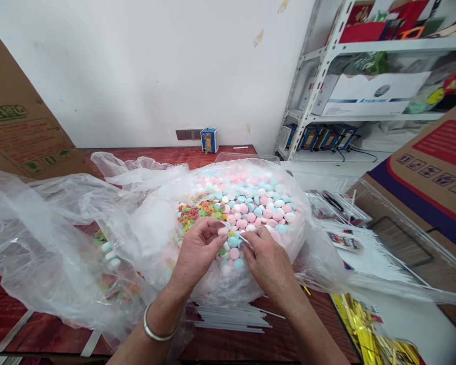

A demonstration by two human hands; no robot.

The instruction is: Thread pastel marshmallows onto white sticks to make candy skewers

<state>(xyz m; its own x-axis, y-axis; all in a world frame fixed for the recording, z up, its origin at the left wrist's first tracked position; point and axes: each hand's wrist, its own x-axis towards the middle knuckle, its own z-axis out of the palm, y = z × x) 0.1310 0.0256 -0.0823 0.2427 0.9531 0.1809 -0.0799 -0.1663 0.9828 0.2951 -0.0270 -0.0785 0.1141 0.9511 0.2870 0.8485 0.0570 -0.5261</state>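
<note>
Over the large translucent plastic bag (307, 208), your left hand (197, 246) pinched a round pink candy (222, 231) and your right hand (270, 259) a thin white stick (244, 239), the two seemingly unjoined, with many pastel candies (264, 213) loose inside and slim white sticks (231, 320) lying bare.

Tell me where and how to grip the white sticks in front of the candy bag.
Probably pinch the white sticks at their uneven right ends, coming from the near right: they lie flat, and the candy bag crowds their far side.
</note>
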